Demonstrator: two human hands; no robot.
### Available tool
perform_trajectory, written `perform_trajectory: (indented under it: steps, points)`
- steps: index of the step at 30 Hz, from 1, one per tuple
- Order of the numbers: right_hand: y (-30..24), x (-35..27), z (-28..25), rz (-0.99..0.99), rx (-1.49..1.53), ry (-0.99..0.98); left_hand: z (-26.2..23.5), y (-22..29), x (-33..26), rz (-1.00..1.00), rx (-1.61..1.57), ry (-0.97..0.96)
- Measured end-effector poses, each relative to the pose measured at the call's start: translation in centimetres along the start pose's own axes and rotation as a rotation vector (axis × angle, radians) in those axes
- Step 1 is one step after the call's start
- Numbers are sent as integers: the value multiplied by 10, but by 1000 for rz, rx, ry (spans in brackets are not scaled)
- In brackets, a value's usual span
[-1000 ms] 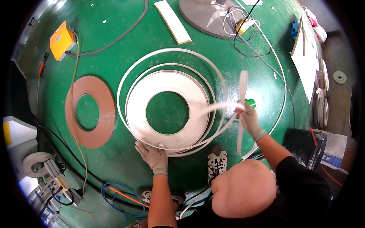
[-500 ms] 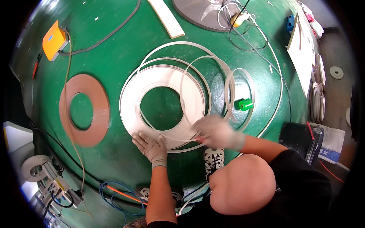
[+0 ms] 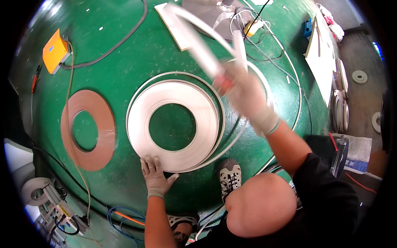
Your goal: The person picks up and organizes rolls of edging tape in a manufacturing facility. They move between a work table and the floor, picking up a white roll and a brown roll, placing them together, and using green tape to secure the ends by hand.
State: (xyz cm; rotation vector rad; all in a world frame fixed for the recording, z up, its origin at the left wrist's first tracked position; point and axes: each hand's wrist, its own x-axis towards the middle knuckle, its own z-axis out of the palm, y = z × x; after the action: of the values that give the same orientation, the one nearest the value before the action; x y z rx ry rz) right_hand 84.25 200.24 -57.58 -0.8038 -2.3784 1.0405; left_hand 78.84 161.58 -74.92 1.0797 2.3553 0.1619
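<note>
A big flat coil of white banding strip [image 3: 138, 120] lies on the green floor, with a loose turn around its outer edge. My gloved left hand [image 3: 156, 178] rests at its near left edge, fingertips on the coil, fingers stretched and thumb apart. Raised to the right of the coil, my gloved right hand [image 3: 248, 93] is closed on the strip, whose blurred loop [image 3: 202, 58] swings up ahead of it. Something small and red [image 3: 223, 84] shows at its fingers, too smeared to name. From the hand, the strip curves back down to the coil.
A brown coil [image 3: 105, 136] lies at left, a thin cord across it. Beyond are an orange box [image 3: 55, 50] with a thick cable, a white board [image 3: 178, 33] and a dark round base [image 3: 194, 10]. My shoe [image 3: 230, 178] stands close to the coil. White panels [image 3: 318, 58] lean at right.
My right hand has risen up and away from the coil, pulling the loose loops with it. My left hand has slid slightly left and nearer me. The green roll no longer shows.
</note>
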Motion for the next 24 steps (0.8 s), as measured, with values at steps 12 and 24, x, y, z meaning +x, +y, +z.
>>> perform_trajectory:
  steps: [12, 24]
  points:
    - [-88, 39, 9, -518, 71, -725, 8, -18, -1, 0, 97, 46]
    - [16, -162, 112, -577, -46, -1164, 42, -61, -12, -507, -480, 584]
